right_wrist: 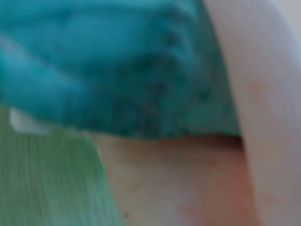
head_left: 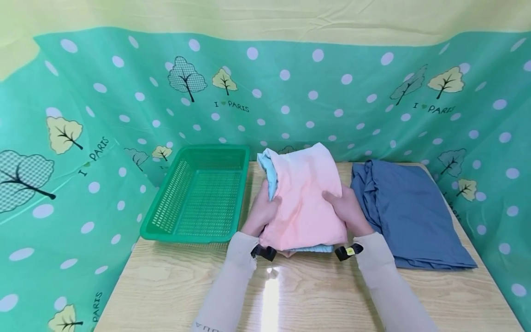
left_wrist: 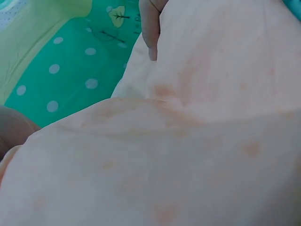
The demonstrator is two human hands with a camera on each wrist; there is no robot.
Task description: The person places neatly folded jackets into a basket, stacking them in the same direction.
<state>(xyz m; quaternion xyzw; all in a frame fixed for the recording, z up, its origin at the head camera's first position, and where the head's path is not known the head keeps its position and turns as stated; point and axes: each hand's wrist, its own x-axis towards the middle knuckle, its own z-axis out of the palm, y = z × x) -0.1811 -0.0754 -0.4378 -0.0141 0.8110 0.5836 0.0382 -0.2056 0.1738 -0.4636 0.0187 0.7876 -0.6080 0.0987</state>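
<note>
Between both hands is a folded bundle of pink fabric (head_left: 307, 198) with light blue layers at its upper left and lower edges; I cannot tell whether it is a garment. My left hand (head_left: 265, 207) grips its left side, thumb on top and the other fingers mostly hidden. On the opposite side my right hand (head_left: 348, 210) holds it the same way. Pink cloth (left_wrist: 197, 150) fills most of the left wrist view, where a fingertip (left_wrist: 151, 42) shows at the top. The right wrist view is blurred, with blue cloth (right_wrist: 117, 70) between pink layers.
A green plastic basket (head_left: 244, 198) with perforated sides stands left of the bundle. Folded dark blue cloth (head_left: 415, 212) lies at the right. Both are on a light wooden table (head_left: 174, 286), enclosed behind and at the sides by a green dotted curtain (head_left: 290, 92).
</note>
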